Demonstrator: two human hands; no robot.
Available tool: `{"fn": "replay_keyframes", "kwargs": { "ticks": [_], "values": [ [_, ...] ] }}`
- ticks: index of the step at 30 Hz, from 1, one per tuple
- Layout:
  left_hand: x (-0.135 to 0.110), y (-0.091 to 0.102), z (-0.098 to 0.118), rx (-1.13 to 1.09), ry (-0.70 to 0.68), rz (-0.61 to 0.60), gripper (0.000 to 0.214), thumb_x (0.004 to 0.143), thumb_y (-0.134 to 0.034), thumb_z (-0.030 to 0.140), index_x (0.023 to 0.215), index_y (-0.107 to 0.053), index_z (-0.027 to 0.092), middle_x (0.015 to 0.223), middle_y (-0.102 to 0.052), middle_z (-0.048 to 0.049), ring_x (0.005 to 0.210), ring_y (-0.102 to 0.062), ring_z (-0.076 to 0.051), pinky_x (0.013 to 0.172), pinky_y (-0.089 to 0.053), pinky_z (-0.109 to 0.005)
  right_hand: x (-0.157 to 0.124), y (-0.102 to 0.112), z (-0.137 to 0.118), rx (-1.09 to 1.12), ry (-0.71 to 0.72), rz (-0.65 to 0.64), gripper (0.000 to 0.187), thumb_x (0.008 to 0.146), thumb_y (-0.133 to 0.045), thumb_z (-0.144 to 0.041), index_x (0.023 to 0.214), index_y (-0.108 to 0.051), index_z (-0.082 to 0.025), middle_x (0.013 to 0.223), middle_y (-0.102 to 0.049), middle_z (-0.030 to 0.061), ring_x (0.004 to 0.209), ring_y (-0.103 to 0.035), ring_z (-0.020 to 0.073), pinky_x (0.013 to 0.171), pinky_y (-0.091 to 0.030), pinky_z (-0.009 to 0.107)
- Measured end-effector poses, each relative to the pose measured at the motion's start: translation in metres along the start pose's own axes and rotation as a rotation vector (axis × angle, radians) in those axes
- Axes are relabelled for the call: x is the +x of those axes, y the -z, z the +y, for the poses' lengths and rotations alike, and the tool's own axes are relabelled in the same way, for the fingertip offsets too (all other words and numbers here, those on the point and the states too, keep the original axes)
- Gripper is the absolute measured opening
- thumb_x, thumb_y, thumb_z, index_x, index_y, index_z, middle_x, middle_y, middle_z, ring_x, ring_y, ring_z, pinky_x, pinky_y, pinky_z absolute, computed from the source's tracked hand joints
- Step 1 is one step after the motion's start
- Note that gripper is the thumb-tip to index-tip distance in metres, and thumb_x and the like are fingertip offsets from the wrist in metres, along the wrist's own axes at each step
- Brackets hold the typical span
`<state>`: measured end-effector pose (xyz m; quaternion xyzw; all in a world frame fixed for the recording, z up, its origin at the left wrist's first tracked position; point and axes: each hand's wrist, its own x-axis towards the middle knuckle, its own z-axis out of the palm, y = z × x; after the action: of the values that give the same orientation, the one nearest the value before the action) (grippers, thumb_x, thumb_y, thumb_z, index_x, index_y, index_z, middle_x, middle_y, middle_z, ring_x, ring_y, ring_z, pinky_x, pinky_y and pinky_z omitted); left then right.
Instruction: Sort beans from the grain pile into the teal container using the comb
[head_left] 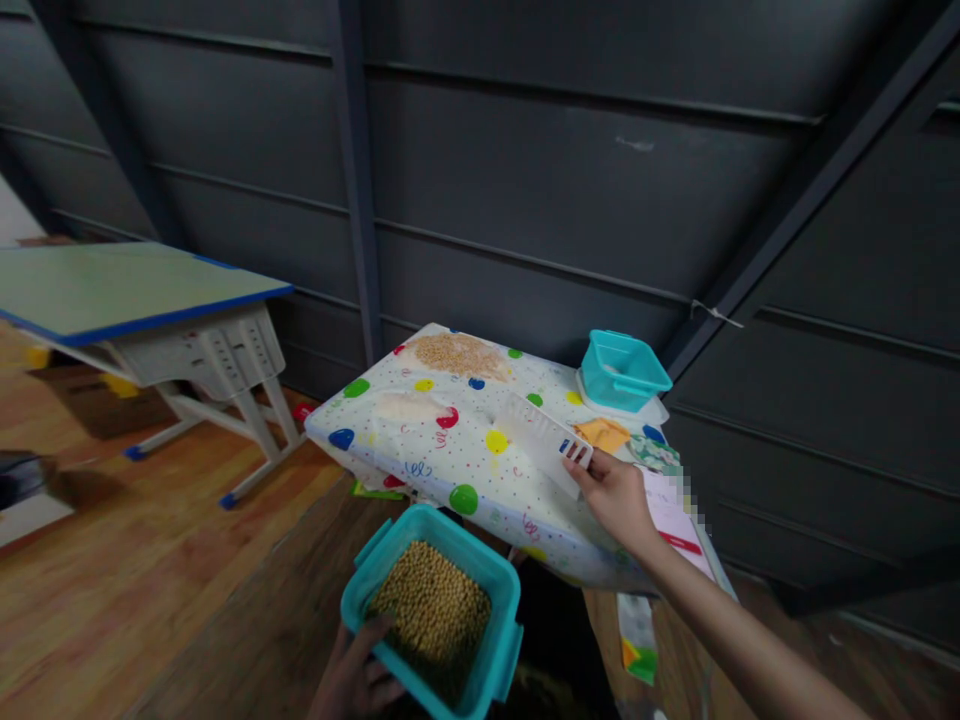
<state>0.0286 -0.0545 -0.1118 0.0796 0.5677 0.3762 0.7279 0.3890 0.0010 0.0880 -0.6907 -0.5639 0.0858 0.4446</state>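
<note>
My left hand (364,665) grips the near-left rim of a teal plastic tub (506,590), its thumb over the edge. Soybeans (435,595) fill much of this tub, which is held low in front of the table. My right hand (619,495) pinches the slotted end of a white plastic tray (536,440), low over the tablecloth; whether the tray touches the cloth I cannot tell. Beyond it, a spread of tan beans or grains (457,355) lies on the balloon-patterned tablecloth (427,470). A pale, whitish patch (409,406) is nearer the left edge.
A second teal tub (626,375) stands at the table's back right, by an orange cloth (604,433). Papers with a red pen (681,543) lie along the right side. A desk with blue edging (142,290) is to the left, and a dark panelled wall (525,180) rises behind.
</note>
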Motion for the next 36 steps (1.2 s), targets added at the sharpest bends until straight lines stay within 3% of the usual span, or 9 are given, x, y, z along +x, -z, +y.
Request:
{"fn": "replay_keyframes", "kwargs": {
  "ticks": [3, 7, 16, 23, 28, 31, 36],
  "values": [
    [-0.021, -0.009, 0.016, -0.015, -0.043, -0.008, 0.076, 0.071, -0.091, 0.040, 0.139, -0.057, 0.032, 0.100, -0.082, -0.0087, 0.097, -0.086, -0.042, 0.093, -0.069, -0.059, -0.004, -0.002, -0.009, 0.002, 0.022, -0.048, 0.047, 0.088, -0.066, -0.064, 0.072, -0.075, -0.021, 0.062, -0.069, 0.0048, 0.055, -0.056, 0.0206, 0.053, -0.039, 0.031],
    [-0.042, -0.025, 0.035, 0.056, -0.119, -0.082, 0.073, 0.079, -0.089, 0.045, 0.142, -0.054, 0.030, 0.100, -0.081, -0.0077, 0.088, -0.085, -0.036, 0.091, -0.069, -0.056, -0.012, -0.004, -0.018, 0.006, 0.043, -0.098, 0.051, 0.091, -0.065, -0.067, 0.069, -0.071, -0.021, 0.061, -0.065, 0.0033, 0.055, -0.052, 0.0184, 0.054, -0.037, 0.030],
    [-0.040, -0.039, 0.046, 0.114, -0.154, -0.102, 0.073, 0.083, -0.083, 0.050, 0.146, -0.051, 0.031, 0.127, -0.075, -0.0123, 0.087, -0.083, -0.030, 0.085, -0.069, -0.049, -0.039, -0.003, -0.036, 0.043, 0.137, -0.170, 0.049, 0.097, -0.065, -0.059, 0.064, -0.062, -0.022, 0.055, -0.054, -0.0011, 0.052, -0.047, 0.0149, 0.051, -0.033, 0.027],
    [-0.048, -0.052, 0.056, 0.137, -0.099, -0.024, 0.052, 0.093, -0.073, 0.038, 0.139, -0.051, 0.028, 0.114, -0.077, -0.0106, 0.078, -0.083, -0.030, 0.076, -0.069, -0.045, -0.061, 0.003, -0.048, 0.107, 0.248, -0.215, 0.045, 0.101, -0.064, -0.049, 0.066, -0.065, -0.021, 0.056, -0.058, -0.0009, 0.052, -0.050, 0.0145, 0.053, -0.037, 0.027],
    [-0.056, -0.055, 0.058, 0.118, -0.180, -0.057, 0.053, 0.091, -0.077, 0.042, 0.136, -0.051, 0.029, 0.112, -0.077, -0.0099, 0.081, -0.083, -0.030, 0.078, -0.069, -0.045, -0.054, 0.003, -0.047, 0.114, 0.164, -0.201, 0.048, 0.097, -0.068, -0.056, 0.065, -0.067, -0.020, 0.055, -0.054, -0.0012, 0.052, -0.046, 0.0139, 0.051, -0.033, 0.027],
    [-0.053, -0.053, 0.058, 0.105, -0.135, -0.039, 0.053, 0.092, -0.074, 0.040, 0.138, -0.050, 0.030, 0.105, -0.076, -0.0080, 0.081, -0.083, -0.030, 0.085, -0.069, -0.050, -0.043, 0.001, -0.045, 0.158, 0.084, -0.170, 0.050, 0.091, -0.074, -0.062, 0.064, -0.069, -0.021, 0.054, -0.056, -0.0004, 0.052, -0.046, 0.0146, 0.049, -0.033, 0.028],
    [-0.037, -0.045, 0.053, 0.060, -0.138, -0.070, 0.057, 0.087, -0.079, 0.040, 0.137, -0.052, 0.031, 0.108, -0.077, -0.0070, 0.085, -0.083, -0.029, 0.097, -0.067, -0.054, -0.026, -0.006, -0.042, 0.351, -0.025, -0.133, 0.044, 0.082, -0.084, -0.065, 0.078, -0.082, -0.022, 0.076, -0.079, 0.0076, 0.068, -0.068, 0.0245, 0.059, -0.053, 0.033]
  ]
}}
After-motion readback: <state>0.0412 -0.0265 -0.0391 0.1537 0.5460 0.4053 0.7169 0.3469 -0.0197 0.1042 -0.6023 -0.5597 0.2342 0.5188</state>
